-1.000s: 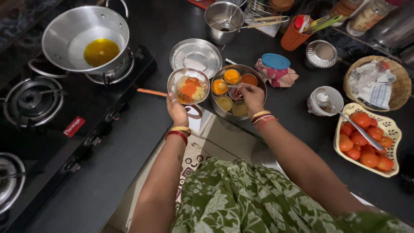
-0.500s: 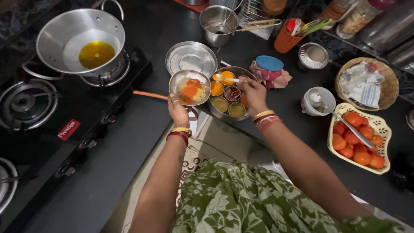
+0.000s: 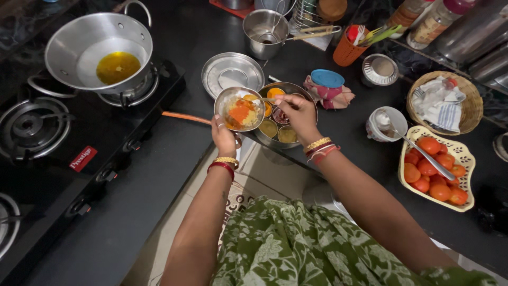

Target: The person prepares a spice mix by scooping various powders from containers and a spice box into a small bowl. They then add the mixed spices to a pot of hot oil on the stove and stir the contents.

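A small steel bowl (image 3: 239,108) of orange and yellow spices is gripped from below by the left hand (image 3: 224,139), level, beside the round spice box (image 3: 286,114) at the counter's front edge. A small spoon (image 3: 264,99) is pinched by the right hand (image 3: 299,112), tipped over the bowl, apparently for short transfers.

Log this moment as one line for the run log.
left hand: holds small steel bowl of orange and yellow spices | right hand: holds small spoon over bowl, above round spice box | pan of oil: on stove
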